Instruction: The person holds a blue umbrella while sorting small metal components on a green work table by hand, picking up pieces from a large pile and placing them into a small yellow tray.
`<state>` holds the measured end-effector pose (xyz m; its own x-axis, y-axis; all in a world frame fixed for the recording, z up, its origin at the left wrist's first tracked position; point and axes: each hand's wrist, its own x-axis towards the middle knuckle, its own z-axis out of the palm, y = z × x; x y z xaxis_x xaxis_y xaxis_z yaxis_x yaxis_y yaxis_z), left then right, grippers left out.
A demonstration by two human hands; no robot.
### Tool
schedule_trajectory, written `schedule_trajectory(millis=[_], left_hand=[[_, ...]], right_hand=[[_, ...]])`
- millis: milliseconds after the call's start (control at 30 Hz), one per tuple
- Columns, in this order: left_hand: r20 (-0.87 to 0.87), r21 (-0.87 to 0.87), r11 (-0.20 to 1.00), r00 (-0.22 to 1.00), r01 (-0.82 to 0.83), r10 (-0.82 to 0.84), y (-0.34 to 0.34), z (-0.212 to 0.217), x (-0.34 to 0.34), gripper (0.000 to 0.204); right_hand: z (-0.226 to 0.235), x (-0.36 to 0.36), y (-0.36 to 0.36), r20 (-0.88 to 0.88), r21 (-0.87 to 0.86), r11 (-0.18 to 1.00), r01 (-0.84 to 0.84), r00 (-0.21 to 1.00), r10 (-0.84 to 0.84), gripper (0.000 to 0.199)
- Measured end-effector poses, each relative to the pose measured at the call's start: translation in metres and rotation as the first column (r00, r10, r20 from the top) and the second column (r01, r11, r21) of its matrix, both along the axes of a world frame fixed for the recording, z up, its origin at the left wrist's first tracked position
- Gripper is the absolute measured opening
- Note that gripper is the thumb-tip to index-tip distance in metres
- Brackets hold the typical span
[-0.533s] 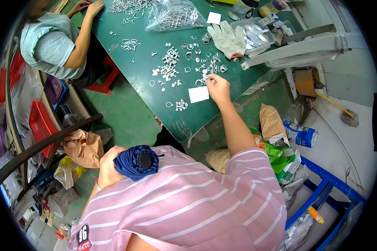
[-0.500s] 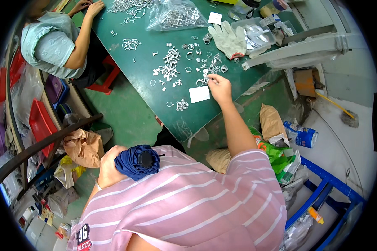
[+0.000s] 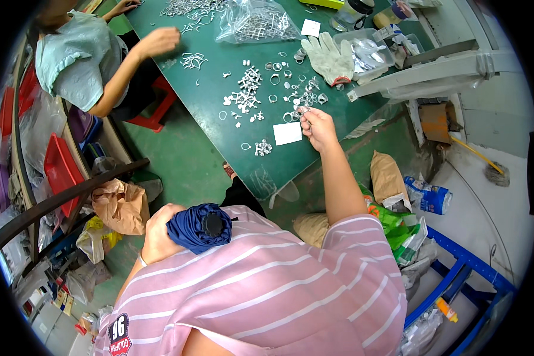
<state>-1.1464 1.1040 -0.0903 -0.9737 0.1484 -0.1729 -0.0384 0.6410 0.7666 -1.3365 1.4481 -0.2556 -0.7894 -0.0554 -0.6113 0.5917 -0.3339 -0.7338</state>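
Observation:
My left hand is closed around a folded navy umbrella with a black end, held against my striped shirt. Over the green table reaches my right hand, its fingers pinched on a small silver ring; the fingers partly cover it. Beside that hand lies a white card. Just beyond are loose silver rings. Left of them is a heap of small silver pieces. A smaller cluster of pieces lies left of the card.
A clear bag of silver parts, a pale glove and a plastic tub stand farther back. At left sits a co-worker with one hand over the table. A metal frame borders the right side; a dark rail is at left.
My right hand has drawn slightly back and turned, fingers now curled around the ring. The co-worker's near arm has swung over the table edge. My left hand keeps its hold.

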Motion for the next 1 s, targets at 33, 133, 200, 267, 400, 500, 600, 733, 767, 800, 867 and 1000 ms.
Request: schedule_trajectory(millis=[33,133,200,267,400,500,600,733,767,800,867,1000], left_hand=[[-0.006,-0.016,1.0,1.0,0.015,-0.015,0.0,0.001,-0.001,0.038],[-0.009,0.003,1.0,1.0,0.004,-0.004,0.0,0.0,0.0,0.038],[-0.003,0.026,1.0,1.0,-0.009,0.01,0.0,-0.001,0.001,0.038],[0.007,0.037,0.999,1.0,-0.011,0.011,0.0,0.001,0.0,0.038],[0.007,0.03,1.0,1.0,-0.004,0.003,0.0,0.004,-0.001,0.038],[-0.008,0.008,1.0,1.0,0.0,0.0,-0.002,0.004,0.001,0.038],[-0.023,0.007,1.0,1.0,-0.006,0.006,-0.003,0.003,0.002,0.038],[-0.022,0.029,0.999,1.0,-0.02,0.02,-0.006,0.002,0.005,0.038],[-0.016,0.037,0.999,1.0,-0.026,0.027,-0.006,0.001,0.006,0.038],[-0.014,0.043,0.999,1.0,-0.028,0.028,-0.007,0.0,0.007,0.038],[-0.011,0.055,0.998,0.999,-0.03,0.03,-0.008,-0.003,0.008,0.038],[-0.004,0.044,0.999,1.0,-0.002,0.002,-0.01,-0.005,0.006,0.042]], right_hand=[[-0.001,0.0,0.001,0.019,-0.04,0.999,0.01,1.0,-0.009,0.01],[0.002,0.0,0.004,0.056,-0.249,0.968,0.028,0.998,-0.015,0.011],[0.005,0.001,0.003,0.059,-0.393,0.919,0.014,0.998,0.01,0.012],[0.006,0.001,0.002,0.043,-0.509,0.86,-0.024,0.998,0.053,0.013],[0.006,0.001,-0.001,-0.037,-0.647,0.757,-0.089,0.996,0.086,0.011],[0.009,0.003,-0.006,-0.174,-0.643,0.745,-0.178,0.981,0.084,0.014],[0.011,0.003,-0.016,-0.302,-0.654,0.704,-0.277,0.949,0.093,0.015],[0.019,0.005,-0.035,-0.22,-0.455,0.864,-0.216,0.967,0.125,0.014],[0.022,0.009,-0.043,-0.189,-0.377,0.907,-0.188,0.974,0.124,0.012],[0.022,0.013,-0.05,-0.168,-0.279,0.945,-0.172,0.977,0.128,0.011],[0.012,0.02,-0.06,-0.194,-0.105,0.975,-0.198,0.965,0.176,0.012],[0.034,0.045,-0.098,-0.254,0.034,0.946,-0.322,0.913,0.319,0.014]])
